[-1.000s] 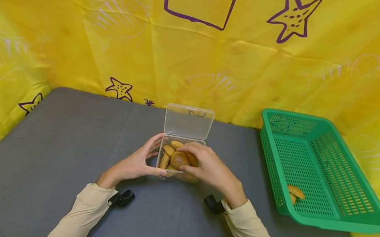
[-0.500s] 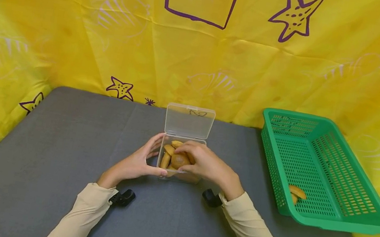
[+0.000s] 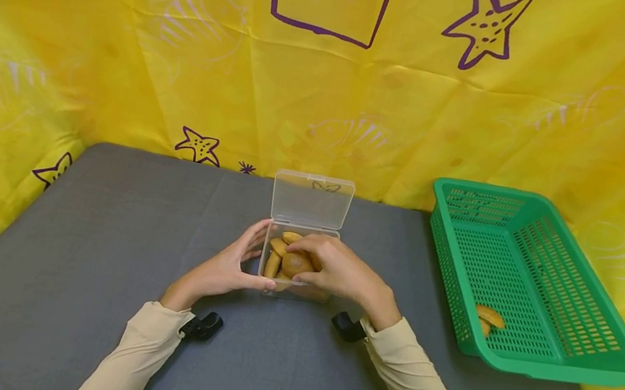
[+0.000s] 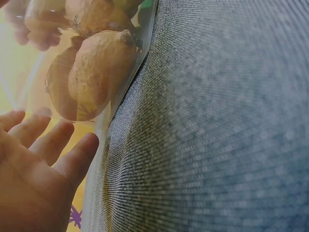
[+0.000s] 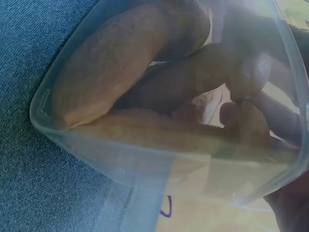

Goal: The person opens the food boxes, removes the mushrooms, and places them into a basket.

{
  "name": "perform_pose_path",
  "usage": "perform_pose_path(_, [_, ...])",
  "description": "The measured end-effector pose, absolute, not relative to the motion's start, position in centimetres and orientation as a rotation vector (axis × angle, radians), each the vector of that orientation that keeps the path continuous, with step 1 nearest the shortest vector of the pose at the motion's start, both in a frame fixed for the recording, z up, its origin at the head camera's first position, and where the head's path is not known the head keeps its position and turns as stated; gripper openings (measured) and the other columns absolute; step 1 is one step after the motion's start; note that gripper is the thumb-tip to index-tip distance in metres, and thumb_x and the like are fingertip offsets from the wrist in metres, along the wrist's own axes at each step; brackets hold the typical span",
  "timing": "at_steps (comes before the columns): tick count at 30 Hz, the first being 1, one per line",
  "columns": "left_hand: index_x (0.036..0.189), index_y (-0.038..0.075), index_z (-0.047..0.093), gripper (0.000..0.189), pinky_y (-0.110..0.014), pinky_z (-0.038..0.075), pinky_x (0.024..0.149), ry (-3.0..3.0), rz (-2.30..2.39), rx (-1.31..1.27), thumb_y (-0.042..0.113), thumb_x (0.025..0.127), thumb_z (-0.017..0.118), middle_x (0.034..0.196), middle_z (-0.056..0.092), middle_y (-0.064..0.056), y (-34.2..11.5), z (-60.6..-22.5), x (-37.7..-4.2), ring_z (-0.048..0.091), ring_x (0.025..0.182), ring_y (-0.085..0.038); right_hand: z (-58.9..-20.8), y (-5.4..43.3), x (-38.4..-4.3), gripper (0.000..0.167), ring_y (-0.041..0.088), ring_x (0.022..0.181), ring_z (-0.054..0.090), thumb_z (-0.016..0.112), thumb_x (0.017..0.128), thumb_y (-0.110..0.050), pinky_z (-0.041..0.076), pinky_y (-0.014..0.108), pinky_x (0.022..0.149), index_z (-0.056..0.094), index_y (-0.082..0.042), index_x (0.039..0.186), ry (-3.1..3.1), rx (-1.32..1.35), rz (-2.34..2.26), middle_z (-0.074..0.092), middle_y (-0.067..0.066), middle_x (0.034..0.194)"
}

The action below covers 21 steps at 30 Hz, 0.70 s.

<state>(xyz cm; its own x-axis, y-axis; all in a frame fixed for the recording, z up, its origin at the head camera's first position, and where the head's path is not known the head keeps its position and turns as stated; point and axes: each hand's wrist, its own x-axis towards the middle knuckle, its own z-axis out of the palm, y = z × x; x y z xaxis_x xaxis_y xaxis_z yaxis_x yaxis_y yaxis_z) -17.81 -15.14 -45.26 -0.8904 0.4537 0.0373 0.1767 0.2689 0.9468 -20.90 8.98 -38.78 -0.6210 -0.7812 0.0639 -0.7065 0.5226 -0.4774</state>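
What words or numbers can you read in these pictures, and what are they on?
None that I can read: no letters, numbers or brand.
The yellow cloth has only drawings, like a starfish and a fish.
The clear box and green basket show no writing.
One purple mark in the right wrist view is only partly visible, so I can't tell what it is.

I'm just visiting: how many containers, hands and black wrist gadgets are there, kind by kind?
Clear box: 1
Green basket: 1
Hands, left hand and right hand: 2
Black wrist gadgets: 2
Total: 6
The brown mushrooms overlap and are partly hidden, so they stay uncounted.
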Motion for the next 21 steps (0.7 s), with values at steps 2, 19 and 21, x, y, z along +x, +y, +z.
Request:
perform_pose_path(2, [0.16,0.022,0.005,0.11,-0.056,0.026,0.121,2.298,1.666,0.585,0.02,0.082,0.083,0.167,0.013,-0.01,-15.1,-45.3,-17.8,0.015,0.154,-0.031,-38.7,9.2,-20.9,0.047,0.025,0.123,0.06,0.081,0.084,-0.018,0.051,0.04,0.105,0.066,-0.005,0.127,2.585,-1.269,-0.753,0.066,0.01,0.131])
perform_pose_path(19, [0.16,0.021,0.005,0.109,-0.057,0.026,0.121,2.302,1.673,0.577,0.021,0.082,0.082,0.167,0.014,-0.01,-15.1,-45.3,-17.7,0.017,0.154,-0.031,-38.1,10.4,-20.5,0.046,0.016,0.107,0.064,0.08,0.085,-0.022,0.057,0.035,0.092,0.065,-0.011,0.127,2.613,-1.295,-1.238,0.065,0.003,0.124])
perform_pose_path(21, [0.16,0.021,0.005,0.109,-0.057,0.026,0.121,2.303,1.674,0.577,0.02,0.082,0.082,0.167,0.014,-0.011,-15.1,-45.3,-17.7,0.017,0.154,-0.032,-38.0,10.5,-20.4,0.047,0.018,0.107,0.065,0.08,0.084,-0.021,0.057,0.035,0.092,0.064,-0.01,0.128,2.613,-1.273,-1.275,0.064,0.005,0.126])
